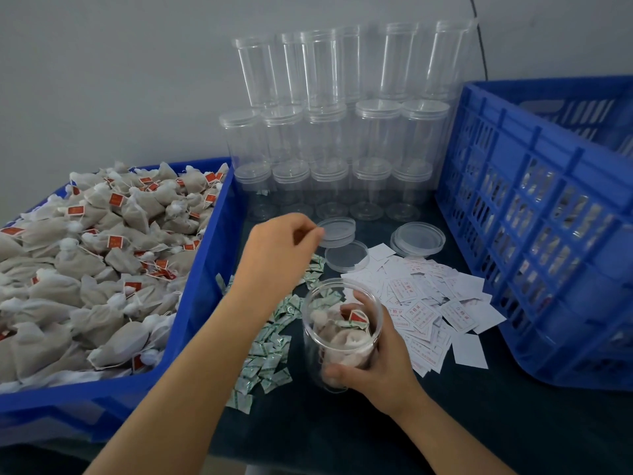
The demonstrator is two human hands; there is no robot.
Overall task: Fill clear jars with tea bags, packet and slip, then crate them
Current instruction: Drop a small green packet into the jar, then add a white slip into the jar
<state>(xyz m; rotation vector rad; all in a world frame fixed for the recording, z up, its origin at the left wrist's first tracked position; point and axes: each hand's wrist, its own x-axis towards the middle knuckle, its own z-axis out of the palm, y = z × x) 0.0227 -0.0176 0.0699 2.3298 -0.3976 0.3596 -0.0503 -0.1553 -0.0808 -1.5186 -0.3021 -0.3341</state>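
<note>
Nearest, the right hand point(371, 368) wraps its fingers point(337, 373) round an open jar point(342, 332) of tea bags standing on the dark surface point(342, 437). Beyond it, the left hand point(279, 250) pinches the edge of a clear lid point(337, 229) between green packets point(270, 358) and white slips point(431, 306). Farthest back, empty jars point(342, 132) are stacked against the wall.

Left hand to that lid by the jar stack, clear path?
Likely yes. The left hand is already at the lid, fingertips at its rim, nothing between them. The right hand holds the jar.
</note>
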